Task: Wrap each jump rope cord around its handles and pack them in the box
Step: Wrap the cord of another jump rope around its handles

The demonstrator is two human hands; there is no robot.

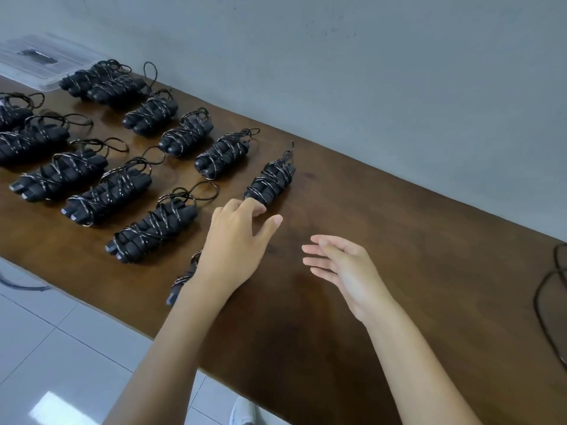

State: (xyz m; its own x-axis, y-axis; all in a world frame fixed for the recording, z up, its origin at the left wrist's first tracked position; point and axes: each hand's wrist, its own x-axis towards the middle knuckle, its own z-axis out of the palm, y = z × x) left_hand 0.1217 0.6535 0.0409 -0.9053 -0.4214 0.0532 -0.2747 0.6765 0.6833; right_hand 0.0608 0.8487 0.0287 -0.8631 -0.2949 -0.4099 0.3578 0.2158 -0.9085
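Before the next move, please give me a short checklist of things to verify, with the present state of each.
1. Left hand free: ok, fingers relaxed, fingertips at the nearest wrapped rope.
2. Right hand free: ok, open, holding nothing.
3. That rope's cord tight around its handles: ok.
4. Clear box within reach: cannot tell, it stands at the table's far left end.
5. Unwrapped cord at the right edge: not ok, loose.
6. Bundle under the left wrist: cannot tell, mostly hidden.

Under the left hand [233, 240] the bench [383, 240] is dark, smooth wood with a dull sheen, the wrapped jump ropes [270, 179] beyond its fingers matt black with speckled braided cord.
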